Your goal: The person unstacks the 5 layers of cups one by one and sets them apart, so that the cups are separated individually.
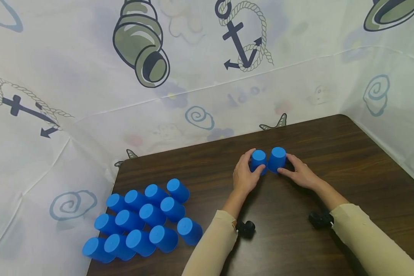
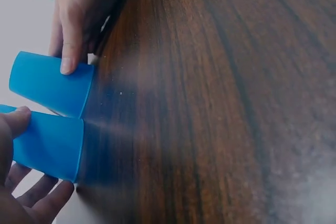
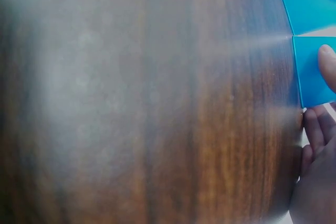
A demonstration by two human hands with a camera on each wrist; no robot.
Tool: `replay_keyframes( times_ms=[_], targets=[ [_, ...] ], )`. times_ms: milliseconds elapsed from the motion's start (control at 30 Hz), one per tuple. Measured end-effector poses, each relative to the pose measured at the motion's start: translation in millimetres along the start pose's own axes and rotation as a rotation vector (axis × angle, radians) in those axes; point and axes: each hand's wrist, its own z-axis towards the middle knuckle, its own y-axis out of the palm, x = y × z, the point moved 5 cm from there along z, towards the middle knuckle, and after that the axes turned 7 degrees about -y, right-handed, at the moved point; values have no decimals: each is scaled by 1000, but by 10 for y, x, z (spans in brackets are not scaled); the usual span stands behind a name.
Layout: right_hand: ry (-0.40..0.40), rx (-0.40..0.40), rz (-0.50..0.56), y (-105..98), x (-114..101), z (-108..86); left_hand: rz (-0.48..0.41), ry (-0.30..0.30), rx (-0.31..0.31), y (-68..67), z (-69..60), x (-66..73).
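Two blue plastic cups stand upside down, side by side on the brown table. My left hand (image 1: pixel 245 176) holds the left cup (image 1: pixel 258 156), with the thumb on its near side and fingers round its far side. The right cup (image 1: pixel 277 159) is between the thumb and fingers of my right hand (image 1: pixel 301 174). In the left wrist view, the rims of the left cup (image 2: pixel 50 148) and right cup (image 2: pixel 55 85) meet or nearly meet at the tabletop. The right wrist view cuts off part of the right cup (image 3: pixel 312 72) and both hands.
Several more blue cups (image 1: pixel 152 214) stand upside down in slanting rows at the table's left side. The wood-grain table (image 1: pixel 283 226) runs back to a white printed cloth (image 1: pixel 179 88) that hangs behind and beside it. A small black camera (image 1: pixel 246 229) sits at the left wrist.
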Motion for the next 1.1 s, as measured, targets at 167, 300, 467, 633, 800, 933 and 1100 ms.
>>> replay_keyframes(
  times_ms=[167, 300, 467, 633, 800, 933, 1100],
  targets=[
    [-20, -2, 2, -6, -15, -2, -22, -55, 99, -167, -109, -84],
    [-38, -3, 3, -5, -26, 6, -66, -148, 234, -414, -276, -180],
    [-38, -3, 3, -13, -14, 7, -131, -284, 416, -695, -478, -269],
    [-23, -8, -3, -5, 6, 1, -197, -384, 603, -841, -619, -388],
    [-7, -18, -9, -2, 15, -1, -210, -428, 745, -897, -693, -553],
    [-2, -22, -11, 3, 16, -3, -215, -436, 790, -924, -726, -632],
    [-1, -20, -14, -7, 13, 0, -231, -434, 807, -943, -749, -652]
  ],
)
